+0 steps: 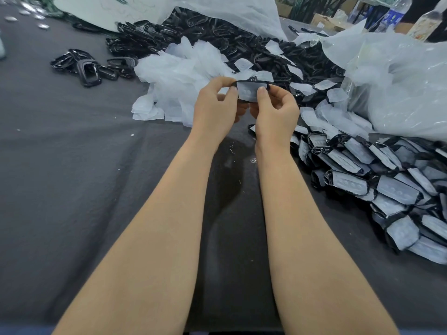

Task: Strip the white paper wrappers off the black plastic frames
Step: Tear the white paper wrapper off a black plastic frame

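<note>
Near edge: your two bare forearms reach away from you over the dark grey cloth of the table (96, 189).

Centre: your left hand (215, 110) and right hand (275, 114) hold one wrapped frame (250, 91) up between them, above the cloth. Each hand pinches one end of it, thumb toward you on the white paper and fingers curled behind. A black rim shows along the top edge of the wrapper. The paper carries faint round impressions and no legible writing.

Near right: a pile of wrapped frames (387, 184) lies on the cloth, white paper faces up with black edges showing between them.

Middle, left of your hands: a heap of loose white wrappers (179, 76) lies on the cloth, well apart from the wrapped pile.

Far left: a small cluster of bare black frames (89, 66) lies on the cloth.

Far centre: a large mound of bare frames (217, 32), with stray wrappers scattered over its right side.

Far right: a crumpled clear plastic bag (399, 81); beyond it stands a bottle (394, 18) with a blue label, its print too blurred to read.
</note>
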### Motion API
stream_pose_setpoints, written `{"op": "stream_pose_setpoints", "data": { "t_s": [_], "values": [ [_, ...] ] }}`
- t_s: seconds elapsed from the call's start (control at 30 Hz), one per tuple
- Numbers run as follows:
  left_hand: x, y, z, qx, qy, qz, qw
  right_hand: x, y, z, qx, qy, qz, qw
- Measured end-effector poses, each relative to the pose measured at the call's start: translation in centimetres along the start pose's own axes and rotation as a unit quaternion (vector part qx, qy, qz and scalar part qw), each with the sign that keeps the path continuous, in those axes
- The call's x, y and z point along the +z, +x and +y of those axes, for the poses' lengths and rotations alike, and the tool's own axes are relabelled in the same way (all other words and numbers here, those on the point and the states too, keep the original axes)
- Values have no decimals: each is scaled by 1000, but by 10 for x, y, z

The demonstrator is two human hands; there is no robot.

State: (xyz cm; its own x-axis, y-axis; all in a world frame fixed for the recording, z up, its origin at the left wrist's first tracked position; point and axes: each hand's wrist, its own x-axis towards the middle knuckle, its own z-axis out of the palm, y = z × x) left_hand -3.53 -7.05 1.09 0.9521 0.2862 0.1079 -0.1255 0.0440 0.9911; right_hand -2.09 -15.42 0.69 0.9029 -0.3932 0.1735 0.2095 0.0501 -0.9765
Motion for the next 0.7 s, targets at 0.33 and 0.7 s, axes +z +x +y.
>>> {"op": "stream_pose_setpoints", "data": {
  "t_s": [0.33, 0.7],
  "values": [
    [-2, 0, -3, 18, 56, -4, 998, 0, 0, -2, 27, 40, -17, 999],
    [-3, 1, -4, 10, 47, 15, 999, 1, -1, -1, 25, -13, -59, 998]
  ]
}}
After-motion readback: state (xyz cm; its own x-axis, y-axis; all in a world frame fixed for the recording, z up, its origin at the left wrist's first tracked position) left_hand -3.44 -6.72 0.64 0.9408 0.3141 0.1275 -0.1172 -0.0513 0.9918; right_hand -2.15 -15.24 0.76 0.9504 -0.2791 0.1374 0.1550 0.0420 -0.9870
